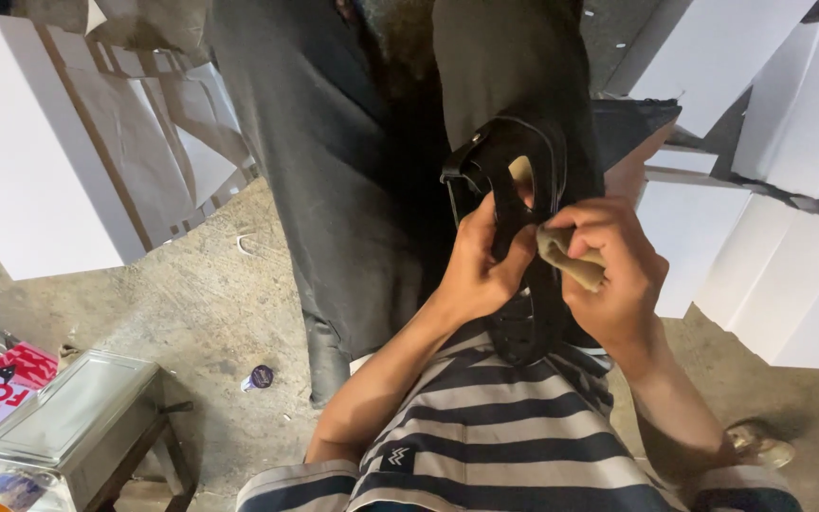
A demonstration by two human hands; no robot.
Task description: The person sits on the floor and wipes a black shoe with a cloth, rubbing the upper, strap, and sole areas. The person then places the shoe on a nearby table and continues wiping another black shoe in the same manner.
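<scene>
While seen from above over a striped shirt (pixel 485 417), black strappy sandal (pixel 521 228) held upright in the lap, between both hands, against dark trousers (pixel 334 190). Long axis running roughly away from the body, heel end low near the shirt, strap loop high and farthest from the chest. Left hand (pixel 478 265) clamped on a black strap near mid-length, thumb and fingers (pixel 509 251) closed round it, steadying. Right hand (pixel 618 270) just right of the sandal, fingers curled shut on a small tan cloth (pixel 575 261), wad pressed against the strap's right edge; touching or a hair apart, hard to tell at this angle. Cloth thus lying to the right of the strap, left fingertips directly opposite on the other side, strap pinched between the two. Both hands equally near; right the one carrying the cloth, left the one gripping the shoe itself. Tan insole patch (pixel 521 171) showing through the strap loop above the knuckles. Around: white cartons (pixel 30 152) stacked left and right, concrete floor (pixel 201 303), metal tin (pixel 73 412) at lower left on a low stand, small dark bottle cap (pixel 260 377) on the floor well apart from the hands.
</scene>
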